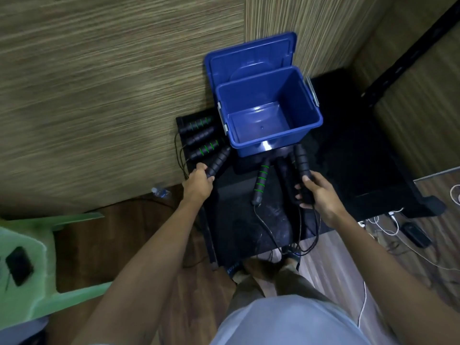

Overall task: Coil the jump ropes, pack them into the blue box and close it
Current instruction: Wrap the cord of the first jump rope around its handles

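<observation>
Black table (348,155) bears open blue box (270,125) — hands (199,185) (321,197) each gripping rope handles (217,161) (302,165).

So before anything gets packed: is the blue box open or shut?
Open. The blue box has its lid standing up behind it, and the bare floor inside shows, with no ropes in it.

A low black bench (348,155) fills the frame's middle. On it the open blue box (270,113) stands at upper centre, black rope handles (199,138) lie left of it, and a green-ringed handle (260,184) lies below it.
</observation>
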